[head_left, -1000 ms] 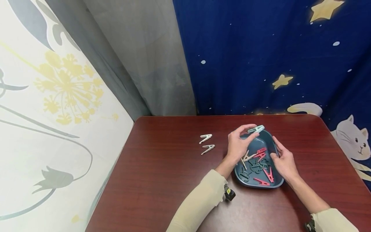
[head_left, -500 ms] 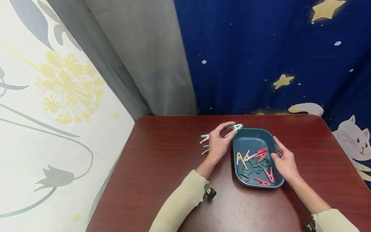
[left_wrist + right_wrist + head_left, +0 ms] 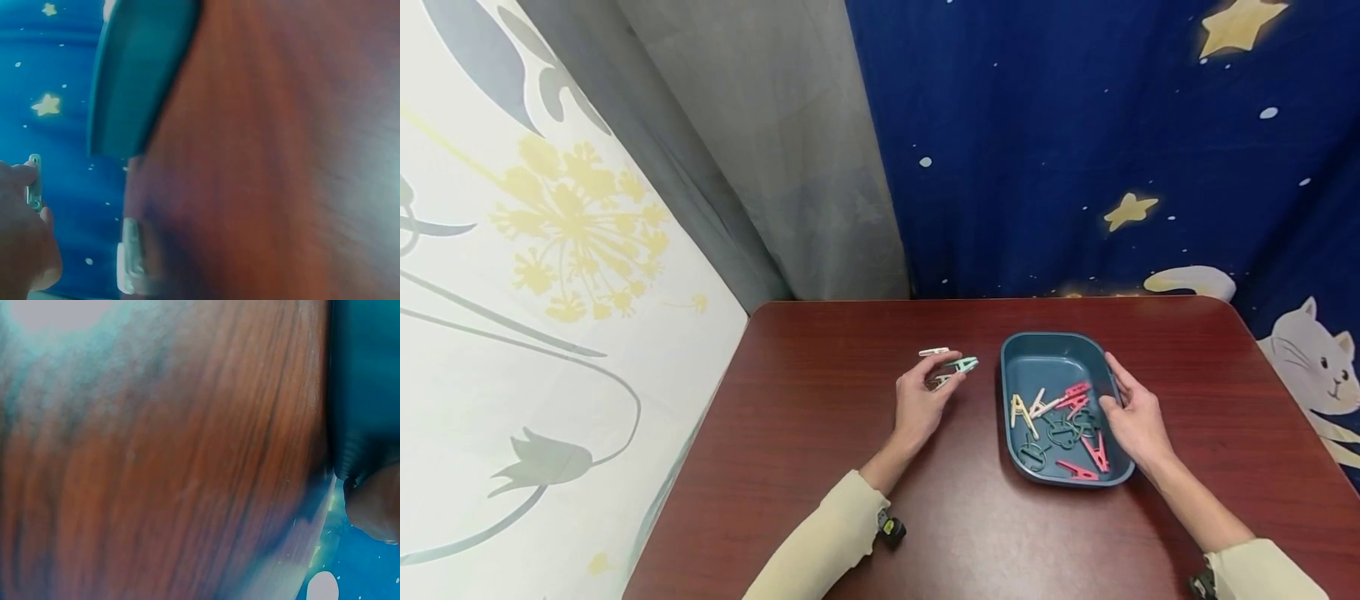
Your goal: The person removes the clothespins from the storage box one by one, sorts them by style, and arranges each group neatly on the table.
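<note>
Being pinched by the left hand [image 3: 919, 407] above the worktop [image 3: 835, 400], the mint clothespin [image 3: 966, 364] could be knocked into nearby white clothespins [image 3: 933, 352] by a low sweep; the tray [image 3: 1052, 369] is gripped by the right hand [image 3: 1138, 423].

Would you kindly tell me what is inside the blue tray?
The blue tray holds red clothespins, pale clothespins and dark green ring-shaped pieces. Where pieces overlap, whatever lies beneath is hidden, and the right hand covers part of the right rim.
</note>
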Available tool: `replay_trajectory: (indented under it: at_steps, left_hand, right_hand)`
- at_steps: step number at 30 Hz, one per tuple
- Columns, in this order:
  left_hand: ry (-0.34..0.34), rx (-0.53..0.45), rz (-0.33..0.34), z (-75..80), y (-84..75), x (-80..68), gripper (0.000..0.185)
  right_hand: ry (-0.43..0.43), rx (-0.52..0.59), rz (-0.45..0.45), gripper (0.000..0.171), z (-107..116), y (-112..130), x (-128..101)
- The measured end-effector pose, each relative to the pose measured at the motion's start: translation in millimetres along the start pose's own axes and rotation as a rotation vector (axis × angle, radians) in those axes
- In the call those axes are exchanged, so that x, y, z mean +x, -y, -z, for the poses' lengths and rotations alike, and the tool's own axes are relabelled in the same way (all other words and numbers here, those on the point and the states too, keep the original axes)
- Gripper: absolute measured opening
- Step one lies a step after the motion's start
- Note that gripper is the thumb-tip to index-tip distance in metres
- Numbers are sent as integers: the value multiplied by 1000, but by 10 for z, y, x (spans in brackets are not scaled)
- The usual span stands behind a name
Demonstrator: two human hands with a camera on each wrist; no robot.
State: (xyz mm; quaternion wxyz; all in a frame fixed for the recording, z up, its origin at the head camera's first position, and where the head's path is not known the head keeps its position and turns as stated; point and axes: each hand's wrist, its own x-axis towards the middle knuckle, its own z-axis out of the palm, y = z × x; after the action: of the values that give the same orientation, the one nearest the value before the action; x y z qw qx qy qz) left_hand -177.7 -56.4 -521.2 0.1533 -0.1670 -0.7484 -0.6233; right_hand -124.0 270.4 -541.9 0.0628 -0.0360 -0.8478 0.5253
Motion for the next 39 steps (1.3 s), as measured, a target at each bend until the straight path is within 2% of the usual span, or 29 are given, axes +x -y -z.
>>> replay_trajectory:
  at_steps: [6,11,15,22,31,33,39]
  left_hand:
    - [32,63,44,114,115,-205,35]
    - [86,54,61,177,192,-349,35]
    - [91,73,99,216,241,-430,35]
    - [132,91,151,264,301,-478,33]
    - [172,133,198,275,370,-469,34]
    - [183,170,192,275,379,-462,34]
    - [203,406,80,289,386,-464,33]
  right_hand:
    - [-13,4,4,71,-9,-2,10]
    - [-38,6,20,72,-29,3,23]
    - [-37,3,24,72,-33,1,29]
    - [-33,3,17,72,-20,-3,21]
    - [-33,5,23,72,-15,-10,26]
    - [-32,3,18,72,-13,-11,28]
    - [-26,6,7,72,-15,-9,26]
